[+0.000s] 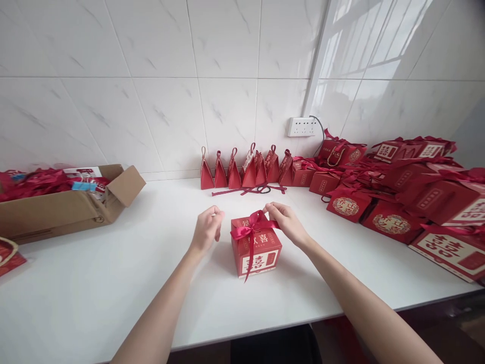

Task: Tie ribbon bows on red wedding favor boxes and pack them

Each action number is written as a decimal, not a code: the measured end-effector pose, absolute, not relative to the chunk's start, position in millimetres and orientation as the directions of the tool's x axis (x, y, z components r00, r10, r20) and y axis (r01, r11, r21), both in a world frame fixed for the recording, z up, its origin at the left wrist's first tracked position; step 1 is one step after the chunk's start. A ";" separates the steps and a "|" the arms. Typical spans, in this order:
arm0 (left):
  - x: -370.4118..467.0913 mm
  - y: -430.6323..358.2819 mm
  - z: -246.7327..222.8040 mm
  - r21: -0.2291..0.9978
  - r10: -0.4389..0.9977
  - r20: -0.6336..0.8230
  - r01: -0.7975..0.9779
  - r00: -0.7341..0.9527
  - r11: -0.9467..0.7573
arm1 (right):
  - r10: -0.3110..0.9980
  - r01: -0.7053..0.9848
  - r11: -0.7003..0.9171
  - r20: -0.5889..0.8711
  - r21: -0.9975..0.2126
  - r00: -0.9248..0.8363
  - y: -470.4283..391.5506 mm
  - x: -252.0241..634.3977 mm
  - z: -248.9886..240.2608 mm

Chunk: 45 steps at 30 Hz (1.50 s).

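Note:
A red gift box [254, 255] with white panels and Chinese characters stands upright on the white table. Around it runs a dark pink satin ribbon [251, 253], tied in a bow [256, 223] on top, one tail hanging down the front. My right hand [284, 218] is at the box's upper right corner, fingers closed at the bow's right side, where the ribbon passes under them. To the left of the box, my left hand [207, 228] is held with curled fingers, apart from the box; no object shows in it.
An open cardboard box [56, 215] with red packages stands at left, a red bag [11, 257] in front of it. Several red triangular boxes [234, 174] line the wall, loose ribbon strips [237, 191] before them. Many ribboned red boxes [394, 220] are piled at right. A power strip [301, 127] hangs behind.

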<state>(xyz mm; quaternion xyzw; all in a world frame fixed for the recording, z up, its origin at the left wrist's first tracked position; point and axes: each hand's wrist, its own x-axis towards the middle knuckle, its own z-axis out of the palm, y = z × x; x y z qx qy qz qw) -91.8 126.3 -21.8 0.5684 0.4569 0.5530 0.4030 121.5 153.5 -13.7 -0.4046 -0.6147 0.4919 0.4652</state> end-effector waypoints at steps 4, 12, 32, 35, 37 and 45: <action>-101.4 119.9 -10.0 0.983 0.966 0.174 0.027 0.193 -0.182 | 0.916 0.065 0.183 0.146 -0.981 -0.374 152.6 120.7 -11.6; -87.4 111.5 -8.2 0.962 0.955 0.164 0.174 0.248 -0.211 | 0.892 -0.023 0.119 0.117 -0.993 -0.437 150.5 126.9 -9.6; -83.8 116.3 -10.6 0.980 0.973 0.139 0.115 0.183 -0.161 | 0.864 0.113 0.203 0.124 -0.973 -0.487 147.7 129.1 -7.0; -84.3 118.1 -12.8 0.984 0.979 0.130 0.105 0.155 -0.147 | 0.862 0.094 0.193 0.123 -0.977 -0.492 147.8 130.6 -6.0; -83.8 119.2 -14.2 0.982 0.982 0.141 0.111 0.126 -0.155 | 0.840 0.043 0.155 0.109 -0.987 -0.531 148.1 133.1 -5.5; -82.6 119.1 -16.9 0.977 0.985 0.100 0.176 0.143 -0.124 | 0.711 0.054 0.119 0.047 -0.991 -0.702 151.5 148.8 0.5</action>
